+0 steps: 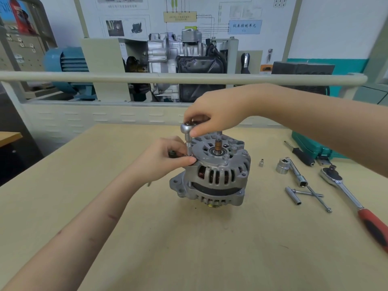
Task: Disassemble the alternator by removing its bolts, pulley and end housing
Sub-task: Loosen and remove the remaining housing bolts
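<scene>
Right hand (212, 114) grips ratchet (187, 131); left hand (165, 158) seemingly pinches its extension on alternator (216, 175).

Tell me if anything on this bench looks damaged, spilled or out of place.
Nothing stands out. The alternator stands pulley-down on the table; the right hand holds a small ratchet over a bolt, the left hand steadies its socket, spare tools lie alongside.

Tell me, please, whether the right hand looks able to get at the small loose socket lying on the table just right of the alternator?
Probably yes, once freed. The right hand grips the small ratchet above the alternator; the small socket lies on bare table on its side, nothing over it.
</scene>
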A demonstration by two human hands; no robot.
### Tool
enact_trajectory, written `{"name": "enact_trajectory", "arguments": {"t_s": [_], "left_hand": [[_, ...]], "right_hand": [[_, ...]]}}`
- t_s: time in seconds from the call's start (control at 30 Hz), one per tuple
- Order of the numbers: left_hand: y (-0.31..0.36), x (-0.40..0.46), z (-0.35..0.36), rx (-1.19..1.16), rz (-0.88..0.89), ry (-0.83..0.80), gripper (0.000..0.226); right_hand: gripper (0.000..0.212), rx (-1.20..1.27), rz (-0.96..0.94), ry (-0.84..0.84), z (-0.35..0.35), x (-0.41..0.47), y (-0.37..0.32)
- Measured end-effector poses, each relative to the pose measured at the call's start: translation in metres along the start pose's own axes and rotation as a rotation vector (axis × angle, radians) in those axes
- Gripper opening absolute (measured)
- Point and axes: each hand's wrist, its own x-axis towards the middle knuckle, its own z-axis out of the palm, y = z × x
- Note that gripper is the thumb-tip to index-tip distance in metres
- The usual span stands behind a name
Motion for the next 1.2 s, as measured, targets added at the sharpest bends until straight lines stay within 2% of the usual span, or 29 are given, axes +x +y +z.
{"name": "enact_trajectory", "arguments": {"t_s": [0.1, 0.17, 0.3, 0.4, 0.43, 0.5, 0.6, 0.8, 0.93, 1.07, 1.13, 1.2], "left_hand": [[-0.001, 0.000, 0.008, 0.026, -0.021, 0.117, 0.019], [-0.002, 0.000, 0.011, 0.001, -0.020, 0.141, 0.021], [0.000, -0.002, 0.004, -0.023, 0.026, 0.018, 0.004], [-0.001, -0.003, 0.004, -0.034, 0.019, 0.016, 0.004], [-0.001, -0.002, 0.005, -0.033, 0.014, 0.050, 0.006], [-0.003, -0.002, 0.011, -0.011, 0.007, 0.140, 0.020], [-0.004, -0.001, 0.016, 0.006, -0.021, 0.220, 0.028], [0.000, -0.003, 0.001, -0.077, 0.011, 0.004, 0.002], [-0.003, -0.003, 0.005, -0.082, -0.018, 0.133, 0.011], [-0.005, -0.002, 0.011, -0.041, -0.020, 0.200, 0.021], [-0.005, -0.002, 0.008, -0.051, -0.013, 0.138, 0.014], [-0.004, -0.002, 0.002, -0.053, -0.009, 0.020, 0.005]], "right_hand": [[0.049, -0.025, 0.074, -0.016, 0.003, 0.003, -0.002], [0.054, -0.011, 0.094, -0.031, 0.003, 0.006, -0.002], [0.028, 0.007, 0.022, -0.040, -0.003, 0.003, -0.003], [0.016, 0.027, -0.024, -0.028, -0.003, -0.001, -0.002], [0.017, 0.013, -0.020, -0.020, -0.001, -0.001, -0.002], [0.034, -0.022, 0.029, -0.014, 0.003, 0.000, -0.002], [0.053, -0.019, 0.091, -0.017, 0.005, 0.005, -0.003], [0.018, -0.009, -0.015, -0.064, -0.005, 0.002, -0.004], [0.021, -0.044, -0.021, -0.037, -0.001, 0.001, -0.005], [0.047, -0.115, 0.093, -0.051, -0.001, 0.006, -0.004], [0.044, -0.090, 0.071, -0.047, -0.001, 0.007, -0.002], [0.027, -0.058, 0.024, -0.050, -0.002, 0.005, -0.002]]}}
